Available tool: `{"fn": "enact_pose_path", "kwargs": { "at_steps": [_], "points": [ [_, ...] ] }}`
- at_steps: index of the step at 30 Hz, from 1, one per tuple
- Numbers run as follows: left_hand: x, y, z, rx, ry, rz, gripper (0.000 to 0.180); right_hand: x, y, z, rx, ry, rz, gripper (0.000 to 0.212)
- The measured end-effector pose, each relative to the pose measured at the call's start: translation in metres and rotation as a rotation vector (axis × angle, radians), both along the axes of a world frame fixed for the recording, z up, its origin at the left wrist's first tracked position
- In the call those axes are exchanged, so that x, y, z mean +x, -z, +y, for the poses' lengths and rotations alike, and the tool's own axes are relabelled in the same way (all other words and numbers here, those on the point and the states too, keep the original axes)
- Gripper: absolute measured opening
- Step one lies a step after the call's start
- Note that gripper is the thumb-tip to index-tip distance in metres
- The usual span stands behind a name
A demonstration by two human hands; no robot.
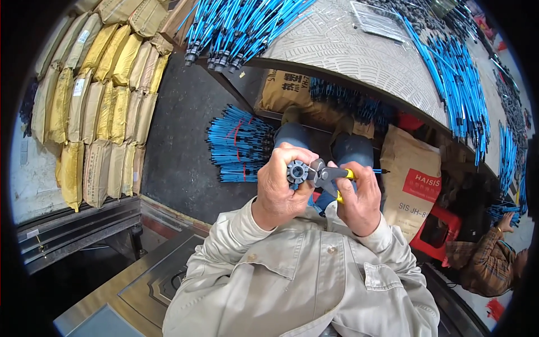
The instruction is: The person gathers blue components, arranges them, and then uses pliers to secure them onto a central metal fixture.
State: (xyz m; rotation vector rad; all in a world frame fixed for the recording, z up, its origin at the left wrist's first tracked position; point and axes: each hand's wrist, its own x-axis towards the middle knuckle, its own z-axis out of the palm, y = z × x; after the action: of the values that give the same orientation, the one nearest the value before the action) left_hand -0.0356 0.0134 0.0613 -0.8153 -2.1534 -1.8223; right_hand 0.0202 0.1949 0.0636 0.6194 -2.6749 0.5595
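Left hand (281, 188)'s wrapped round a grey toothed ring (297, 172) in front of the shirt (314, 264); right hand (362, 205)'s gripping yellow-handled pliers (325, 175), nose just beside it. I'd brace the ring and keep fingertips clear. Blue bundle (240, 143)'s beyond, on the floor (177, 140).

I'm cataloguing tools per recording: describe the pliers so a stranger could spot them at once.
Find the pale patterned tabletop, then, lower in view, the wearer's right hand. It grips the pliers, metal head beside the grey toothed ring in the left hand. Yellow-and-black handles set them apart from that ring.
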Motion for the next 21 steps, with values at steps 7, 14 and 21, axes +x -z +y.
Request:
{"fn": "enact_pose_path", "kwargs": {
  "at_steps": [7, 14, 21],
  "points": [
    [-0.006, 0.000, -0.010, -0.015, 0.034, 0.028, 0.038, -0.055, -0.013, 0.023, 0.387, 0.100, 0.567, 0.029],
    [-0.006, -0.007, -0.011, -0.080, 0.045, -0.068, 0.031, -0.081, -0.012, 0.024, 0.482, 0.150, 0.953, 0.042],
    [-0.010, 0.002, -0.011, -0.049, -0.025, -0.043, 0.036, -0.086, 0.005, 0.025, 0.460, 0.098, 0.942, 0.031]
  ]
}}
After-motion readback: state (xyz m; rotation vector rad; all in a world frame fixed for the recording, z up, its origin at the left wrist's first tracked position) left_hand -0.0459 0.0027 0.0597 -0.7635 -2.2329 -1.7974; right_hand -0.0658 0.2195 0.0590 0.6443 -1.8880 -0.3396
